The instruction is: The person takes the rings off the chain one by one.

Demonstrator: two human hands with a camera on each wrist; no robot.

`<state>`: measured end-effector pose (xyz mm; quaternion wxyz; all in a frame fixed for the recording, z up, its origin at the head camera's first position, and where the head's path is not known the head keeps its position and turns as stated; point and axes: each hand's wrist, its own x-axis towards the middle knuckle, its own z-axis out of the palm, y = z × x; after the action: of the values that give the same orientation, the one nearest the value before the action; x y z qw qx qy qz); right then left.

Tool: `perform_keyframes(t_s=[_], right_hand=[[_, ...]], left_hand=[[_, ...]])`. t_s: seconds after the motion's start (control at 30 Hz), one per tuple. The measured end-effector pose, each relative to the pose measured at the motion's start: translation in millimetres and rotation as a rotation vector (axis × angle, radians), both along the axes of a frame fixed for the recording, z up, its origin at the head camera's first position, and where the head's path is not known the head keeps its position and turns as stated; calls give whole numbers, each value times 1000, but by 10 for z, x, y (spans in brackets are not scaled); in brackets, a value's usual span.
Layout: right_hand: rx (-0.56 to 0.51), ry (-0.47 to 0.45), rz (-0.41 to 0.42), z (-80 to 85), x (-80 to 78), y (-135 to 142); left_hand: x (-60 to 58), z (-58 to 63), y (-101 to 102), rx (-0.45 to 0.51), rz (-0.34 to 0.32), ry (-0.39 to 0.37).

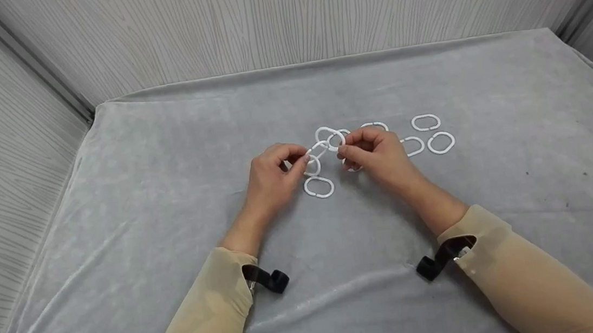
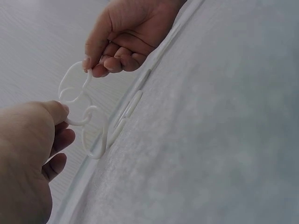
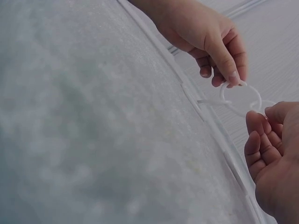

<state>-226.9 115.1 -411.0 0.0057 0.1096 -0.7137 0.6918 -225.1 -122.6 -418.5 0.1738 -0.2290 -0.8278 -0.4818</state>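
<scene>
My left hand (image 1: 275,174) pinches a white oval plastic link (image 2: 77,123) between thumb and index finger. From it hangs a second white link (image 2: 107,128), low over the cloth. My right hand (image 1: 380,156) pinches another white link (image 2: 63,77) by its edge, with the other fingers loosely curled. This link and the left hand's link pass through each other in the left wrist view. Just below the left fingertips, one more link (image 1: 333,189) lies near the hanging one. Part of each held link is hidden by the fingertips.
Several loose white links lie about the right hand, some partly covered by it; a link (image 1: 425,115) and another link (image 1: 454,141) lie farther right. A grey cloth (image 1: 343,314) covers the table, with pale wood-grain panels (image 1: 282,21) behind and at the sides.
</scene>
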Motion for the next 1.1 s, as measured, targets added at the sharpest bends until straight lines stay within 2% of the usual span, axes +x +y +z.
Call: perform_keyframes(t_s=[0.23,0.53,1.1], right_hand=[[18,10,45,-35,24,-6],[69,9,95,-7,26,-22],[18,2,131,10,29,-32]], left_hand=[[5,-50,2,-12,-14,-5],[9,-37,0,-14,-25,-12],[7,-8,21,-4,-53,4]])
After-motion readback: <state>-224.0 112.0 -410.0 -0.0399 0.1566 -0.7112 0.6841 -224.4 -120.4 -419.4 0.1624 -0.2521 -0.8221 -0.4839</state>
